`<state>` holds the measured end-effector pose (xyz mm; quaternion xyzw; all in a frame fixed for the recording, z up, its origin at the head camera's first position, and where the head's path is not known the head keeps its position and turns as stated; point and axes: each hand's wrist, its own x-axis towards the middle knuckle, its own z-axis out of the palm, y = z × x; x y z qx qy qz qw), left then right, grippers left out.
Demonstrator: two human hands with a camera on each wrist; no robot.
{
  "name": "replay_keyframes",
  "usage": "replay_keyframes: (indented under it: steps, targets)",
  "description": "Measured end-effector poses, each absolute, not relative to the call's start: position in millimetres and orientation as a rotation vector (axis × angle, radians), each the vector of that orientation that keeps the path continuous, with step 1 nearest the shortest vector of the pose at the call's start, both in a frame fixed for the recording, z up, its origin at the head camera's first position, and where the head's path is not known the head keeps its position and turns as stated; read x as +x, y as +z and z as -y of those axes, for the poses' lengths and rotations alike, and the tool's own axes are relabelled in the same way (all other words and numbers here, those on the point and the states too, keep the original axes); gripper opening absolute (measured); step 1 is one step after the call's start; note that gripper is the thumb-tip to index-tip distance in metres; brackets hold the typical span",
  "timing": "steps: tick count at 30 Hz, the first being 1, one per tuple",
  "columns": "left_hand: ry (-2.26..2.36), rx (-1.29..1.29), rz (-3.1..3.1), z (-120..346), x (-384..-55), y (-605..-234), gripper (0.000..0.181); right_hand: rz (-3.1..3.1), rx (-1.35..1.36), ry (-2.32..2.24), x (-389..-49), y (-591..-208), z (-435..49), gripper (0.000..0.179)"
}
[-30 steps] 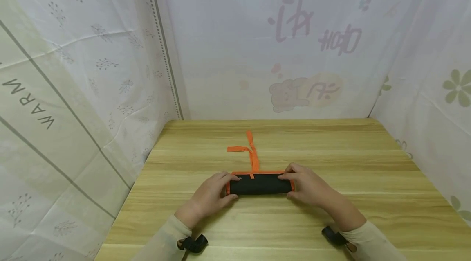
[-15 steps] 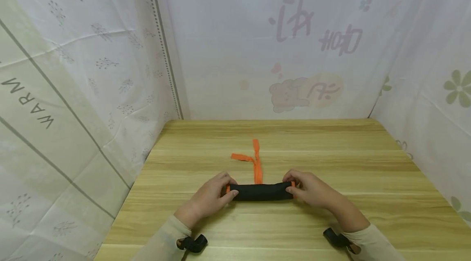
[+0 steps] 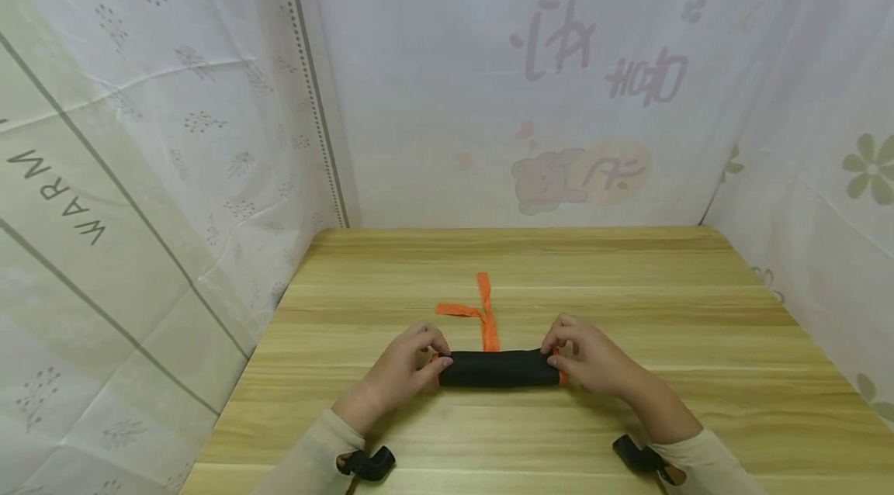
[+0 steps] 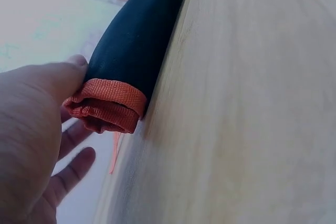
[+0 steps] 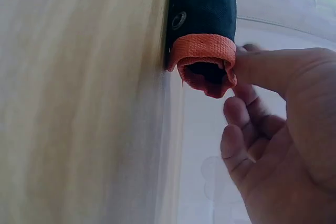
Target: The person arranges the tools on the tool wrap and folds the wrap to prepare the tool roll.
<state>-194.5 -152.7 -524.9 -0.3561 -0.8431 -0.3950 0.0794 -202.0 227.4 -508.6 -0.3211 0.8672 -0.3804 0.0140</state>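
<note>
A black fabric tool roll (image 3: 499,368) with orange edging lies rolled up across the wooden table, nearest its front half. Its two orange tie straps (image 3: 490,324) stretch away from its far side and fork. At its left end my left hand (image 3: 405,363) pinches it, thumb on top and fingers behind. My right hand (image 3: 590,355) pinches the other end in the same way. In the left wrist view the orange-bound end (image 4: 107,106) shows layered folds. In the right wrist view a metal eyelet (image 5: 179,20) sits near the hollow, orange-edged end (image 5: 205,59).
The wood-grain table (image 3: 594,278) reaches back to a printed curtain (image 3: 433,91), with more curtain cloth on both sides. A black wrist-worn device (image 3: 370,464) sits at my left cuff and another black device (image 3: 637,452) at my right.
The roll has turned over and come slightly nearer me; its orange long edge and small mark no longer show on top. The straps were drawn closer. Both thumbs moved up onto the roll.
</note>
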Motion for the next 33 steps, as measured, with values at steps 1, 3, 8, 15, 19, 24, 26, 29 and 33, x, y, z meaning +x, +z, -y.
replay_keyframes:
  steps: [1, 3, 8, 15, 19, 24, 26, 29, 33]
  targets:
    - [-1.175, -1.081, 2.497, 152.8, -194.8, -525.2, 0.009, -2.712, -1.031, -1.186, -202.3, -509.0, -227.5, 0.024]
    - [-1.149, -1.09, 2.478, 153.5, -194.9, -525.6, 0.009, -2.715, -1.074, -1.191, -202.6, -509.9, -228.1, 0.026]
    - [-1.023, -1.047, 2.574, 156.1, -193.6, -526.0, 0.028, -2.743, -1.033, -1.118, -200.4, -510.4, -230.5, 0.025]
    - [-0.929, -1.024, 2.689, 157.3, -194.5, -528.0, 0.043, -2.752, -0.985, -1.014, -200.4, -510.7, -232.3, 0.034]
    - [-0.918, -1.002, 2.698, 157.0, -194.6, -528.8, 0.042, -2.729, -0.96, -1.009, -202.0, -512.1, -233.0, 0.035]
    - [-0.868, -0.986, 2.72, 155.4, -193.6, -529.1, 0.043, -2.746, -0.937, -0.959, -202.6, -514.8, -232.8, 0.036]
    - [-0.86, -0.981, 2.725, 154.9, -193.3, -528.9, 0.043, -2.758, -0.933, -0.942, -202.4, -515.1, -232.2, 0.035]
    - [-0.865, -0.98, 2.723, 154.6, -193.1, -528.3, 0.043, -2.779, -0.941, -0.924, -202.0, -514.3, -230.7, 0.035]
    - [-0.877, -0.984, 2.715, 155.3, -192.5, -527.3, 0.042, -2.786, -0.941, -0.913, -201.7, -512.1, -228.6, 0.037]
